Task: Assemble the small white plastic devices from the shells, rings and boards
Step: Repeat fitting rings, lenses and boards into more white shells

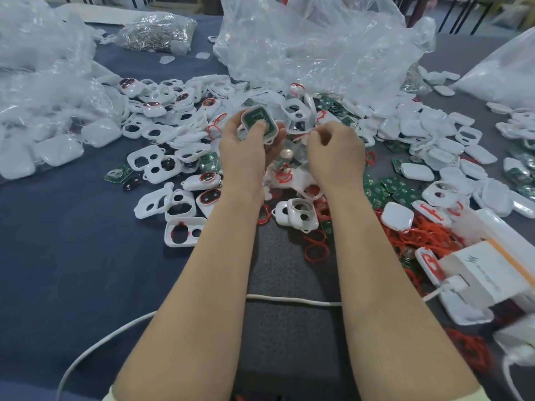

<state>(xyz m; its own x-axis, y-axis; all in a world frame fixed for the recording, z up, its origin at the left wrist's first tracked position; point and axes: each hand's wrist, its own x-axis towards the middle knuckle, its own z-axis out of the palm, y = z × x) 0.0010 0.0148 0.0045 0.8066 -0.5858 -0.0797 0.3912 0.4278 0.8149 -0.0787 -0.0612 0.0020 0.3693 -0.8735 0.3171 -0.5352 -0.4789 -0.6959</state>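
Observation:
My left hand (246, 151) holds a white shell (258, 122) with a green board seated in it, thumb pressing on the board. My right hand (333, 151) hovers just right of it with its fingers curled; whether it pinches a small part I cannot tell. Loose white shells (179, 233) with two holes lie all around, some with red rings fitted. Green boards (405, 195) are scattered to the right, and red rings (317, 250) lie near my right forearm.
Crumpled clear plastic bags (318, 44) stand behind the pile and at the left (43, 82). A bag of metal parts (159, 33) sits far back. White boxes (486, 273) lie at the right edge. A white cable (289, 300) crosses under my forearms.

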